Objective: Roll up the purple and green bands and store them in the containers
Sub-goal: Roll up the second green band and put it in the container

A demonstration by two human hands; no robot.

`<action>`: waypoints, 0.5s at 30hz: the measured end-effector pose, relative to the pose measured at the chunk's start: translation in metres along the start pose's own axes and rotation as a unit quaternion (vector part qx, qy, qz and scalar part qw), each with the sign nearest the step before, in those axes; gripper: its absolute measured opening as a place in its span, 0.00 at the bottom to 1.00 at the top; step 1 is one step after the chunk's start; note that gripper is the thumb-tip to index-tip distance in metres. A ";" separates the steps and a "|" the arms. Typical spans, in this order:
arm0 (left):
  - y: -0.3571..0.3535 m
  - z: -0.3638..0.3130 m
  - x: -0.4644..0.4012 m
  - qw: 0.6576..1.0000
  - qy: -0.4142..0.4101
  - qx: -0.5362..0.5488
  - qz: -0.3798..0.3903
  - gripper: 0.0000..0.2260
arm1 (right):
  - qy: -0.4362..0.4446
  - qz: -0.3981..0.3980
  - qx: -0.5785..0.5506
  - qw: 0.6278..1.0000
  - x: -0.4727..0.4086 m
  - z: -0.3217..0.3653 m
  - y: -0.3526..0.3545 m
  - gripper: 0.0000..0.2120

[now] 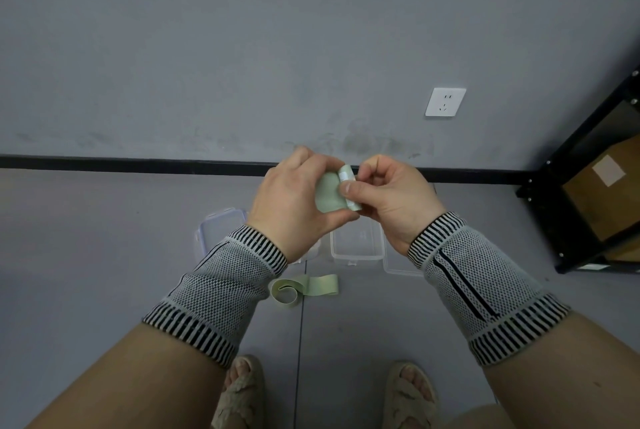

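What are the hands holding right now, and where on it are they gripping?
Both hold one green band, partly rolled. The left hand cups the loose part; the right hand pinches the rolled end between thumb and fingers.

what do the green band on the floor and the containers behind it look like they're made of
Green band on the floor: looks like thin matte rubber or latex; it lies limp and curls into a soft loop. Containers: clear, smooth, rigid plastic, since the grey floor shows through their walls. Neither can be confirmed by sight alone.
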State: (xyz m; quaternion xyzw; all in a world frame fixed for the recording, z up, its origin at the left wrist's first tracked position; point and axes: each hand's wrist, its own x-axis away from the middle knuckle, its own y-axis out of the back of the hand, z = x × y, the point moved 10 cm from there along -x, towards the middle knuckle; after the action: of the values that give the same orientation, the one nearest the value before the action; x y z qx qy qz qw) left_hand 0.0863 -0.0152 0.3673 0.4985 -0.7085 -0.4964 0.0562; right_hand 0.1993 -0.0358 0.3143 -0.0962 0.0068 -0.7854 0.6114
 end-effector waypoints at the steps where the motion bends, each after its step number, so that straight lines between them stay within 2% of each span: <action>1: 0.001 0.001 0.000 1.000 -0.001 0.002 -0.004 0.23 | -0.009 0.006 -0.010 1.000 0.000 -0.001 -0.001 0.12; 6: 0.007 0.006 0.000 0.999 -0.007 0.007 -0.033 0.21 | -0.066 0.050 -0.100 0.991 0.002 -0.007 -0.004 0.01; 7: 0.007 0.006 0.000 0.999 -0.009 0.008 -0.034 0.21 | -0.071 0.057 -0.101 0.991 0.002 -0.008 -0.004 0.04; 9: 0.005 0.005 0.001 0.999 -0.014 0.009 -0.031 0.21 | -0.080 0.078 -0.078 0.991 0.003 -0.008 -0.006 0.09; 12: 0.004 0.005 0.001 0.999 -0.017 0.005 -0.027 0.23 | -0.080 0.090 -0.006 0.993 0.005 -0.009 -0.008 0.07; 15: 0.002 0.007 0.001 1.000 -0.008 0.011 -0.014 0.26 | -0.064 0.071 0.005 0.995 0.004 -0.006 -0.005 0.05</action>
State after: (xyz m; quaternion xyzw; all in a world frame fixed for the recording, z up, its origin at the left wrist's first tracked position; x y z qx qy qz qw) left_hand 0.0809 -0.0115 0.3648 0.5054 -0.7068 -0.4935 0.0384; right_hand 0.1930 -0.0389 0.3096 -0.1424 -0.0300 -0.7323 0.6653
